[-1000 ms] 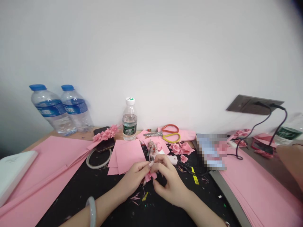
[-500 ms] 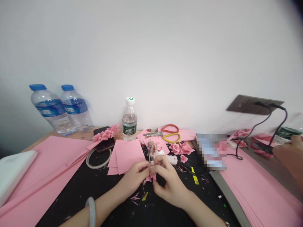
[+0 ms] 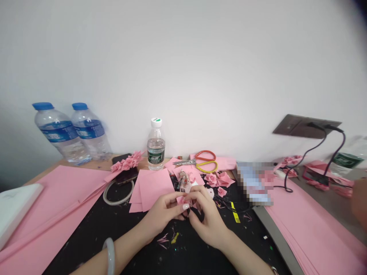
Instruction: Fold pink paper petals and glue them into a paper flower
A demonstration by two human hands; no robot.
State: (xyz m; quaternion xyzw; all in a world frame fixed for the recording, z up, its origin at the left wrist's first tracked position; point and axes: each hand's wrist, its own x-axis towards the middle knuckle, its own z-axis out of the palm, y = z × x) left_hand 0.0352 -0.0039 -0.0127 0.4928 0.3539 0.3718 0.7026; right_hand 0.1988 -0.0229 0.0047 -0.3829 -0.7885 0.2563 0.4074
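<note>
Closest in, we are pinching a small pink paper piece (image 3: 182,200) between our left hand (image 3: 162,214) and right hand (image 3: 208,221), the fingers (image 3: 186,206) of both clamped on it and hiding most of its shape, just above a black mat (image 3: 218,248) flecked with scraps. Just beyond, we are seeing pink paper squares (image 3: 150,190), a small clump (image 3: 182,180) too tangled to make out, paper roses (image 3: 216,179) and scissors (image 3: 200,162). Farther back, a water bottle (image 3: 156,144) is standing by the wall — a pixelated patch (image 3: 255,183) is hiding whatever lies right of the roses, and another person's hand (image 3: 360,202) is blurring off the right edge.
</note>
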